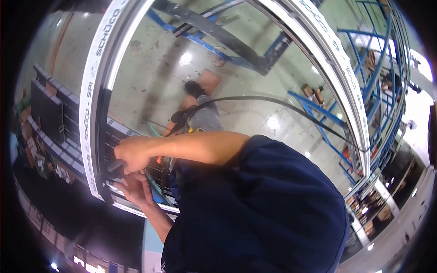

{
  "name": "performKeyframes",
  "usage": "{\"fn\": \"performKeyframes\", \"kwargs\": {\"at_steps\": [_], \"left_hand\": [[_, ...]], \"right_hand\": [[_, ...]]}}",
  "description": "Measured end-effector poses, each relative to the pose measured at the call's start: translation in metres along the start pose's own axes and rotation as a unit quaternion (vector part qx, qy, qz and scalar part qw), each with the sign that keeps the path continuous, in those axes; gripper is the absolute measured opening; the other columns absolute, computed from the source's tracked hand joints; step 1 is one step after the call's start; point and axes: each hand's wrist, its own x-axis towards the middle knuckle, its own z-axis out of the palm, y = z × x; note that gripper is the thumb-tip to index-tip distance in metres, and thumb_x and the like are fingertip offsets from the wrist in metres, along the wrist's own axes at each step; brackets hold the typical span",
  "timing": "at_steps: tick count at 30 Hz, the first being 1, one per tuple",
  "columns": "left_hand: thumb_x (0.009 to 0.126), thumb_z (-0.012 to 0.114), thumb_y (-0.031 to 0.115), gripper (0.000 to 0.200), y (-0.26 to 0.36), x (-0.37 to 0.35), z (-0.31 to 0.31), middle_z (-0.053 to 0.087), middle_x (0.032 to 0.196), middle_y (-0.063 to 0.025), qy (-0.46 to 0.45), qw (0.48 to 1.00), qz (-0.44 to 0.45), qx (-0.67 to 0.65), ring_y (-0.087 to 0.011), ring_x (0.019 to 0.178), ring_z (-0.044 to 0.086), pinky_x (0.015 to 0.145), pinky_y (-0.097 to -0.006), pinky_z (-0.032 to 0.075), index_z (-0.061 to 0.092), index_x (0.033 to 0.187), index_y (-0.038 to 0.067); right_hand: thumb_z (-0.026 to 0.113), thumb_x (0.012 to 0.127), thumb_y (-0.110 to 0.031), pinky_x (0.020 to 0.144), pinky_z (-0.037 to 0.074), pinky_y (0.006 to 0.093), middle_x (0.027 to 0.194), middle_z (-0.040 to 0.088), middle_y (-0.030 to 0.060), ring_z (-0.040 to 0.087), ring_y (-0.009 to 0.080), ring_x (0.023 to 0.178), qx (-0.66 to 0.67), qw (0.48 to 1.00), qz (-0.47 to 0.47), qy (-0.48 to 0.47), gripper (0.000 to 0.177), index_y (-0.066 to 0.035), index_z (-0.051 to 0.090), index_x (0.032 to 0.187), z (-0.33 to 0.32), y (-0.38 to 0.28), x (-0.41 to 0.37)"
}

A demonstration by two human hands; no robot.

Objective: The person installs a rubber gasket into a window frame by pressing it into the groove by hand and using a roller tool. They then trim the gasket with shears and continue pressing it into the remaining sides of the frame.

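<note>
At the white frame (87,113), hands (132,154) touch a rounded black piece (116,166).

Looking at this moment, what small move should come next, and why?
Probably a light press of the dark piece toward the frame, the lower hand steadying from below. The upper hand appears to grip the piece beside the frame, near its corner, and both hands are close together there. Their contact is partly hidden, so this is tentative.

Black strip (273,99), curving across white-edged frame (86,113)
</note>
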Motion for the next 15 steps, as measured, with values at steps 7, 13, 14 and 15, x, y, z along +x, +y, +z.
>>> {"fn": "performKeyframes", "kwargs": {"at_steps": [7, 13, 14, 15], "left_hand": [[0.111, 0.051, 0.044, 0.06, 0.014, 0.02, 0.061, 0.06, 0.143, -0.0158, 0.133, 0.936, 0.067, 0.32, -0.0281, 0.134, 0.056, 0.118, -0.0514, 0.04, 0.05, 0.147, -0.004], [0.112, 0.051, 0.039, 0.043, 0.066, 0.003, 0.088, 0.066, 0.128, -0.0186, 0.092, 0.983, 0.127, 0.093, -0.034, 0.125, 0.063, 0.102, -0.0432, 0.059, 0.054, 0.137, 0.005], [0.113, 0.049, 0.034, 0.04, 0.076, 0.0, 0.113, 0.067, 0.123, -0.0187, 0.0, 0.992, 0.126, 0.031, -0.0331, 0.122, 0.065, 0.098, -0.039, 0.062, 0.055, 0.136, 0.002], [0.113, 0.048, 0.032, 0.042, 0.089, -0.008, 0.121, 0.064, 0.132, -0.0203, -0.028, 0.988, 0.149, 0.006, -0.0342, 0.125, 0.064, 0.098, -0.0414, 0.063, 0.052, 0.141, 0.002]], "right_hand": [[0.078, 0.076, -0.019, 0.078, 0.055, 0.05, 0.097, 0.073, 0.0147, 0.071, 0.0392, 0.089, -0.016, 0.968, -0.051, 0.246, 0.024, 0.0, 0.074, 0.09, 0.013, 0.008, -0.026], [0.078, 0.075, -0.016, 0.083, 0.056, 0.0477, 0.101, 0.071, 0.015, 0.071, 0.0391, 0.096, 0.017, 0.975, -0.186, 0.121, 0.034, 0.0, 0.071, 0.105, 0.049, 0.043, -0.068], [0.078, 0.076, -0.014, 0.087, 0.056, 0.0454, 0.106, 0.073, 0.0146, 0.072, 0.0387, 0.099, 0.03, 0.974, -0.182, 0.132, 0.04, 0.0, 0.071, 0.113, 0.061, 0.054, -0.072], [0.081, 0.076, -0.014, 0.09, 0.056, 0.0443, 0.111, 0.074, 0.0146, 0.071, 0.0384, 0.103, 0.043, 0.98, -0.128, 0.143, 0.05, -0.001, 0.067, 0.123, 0.061, 0.053, -0.081]]}}
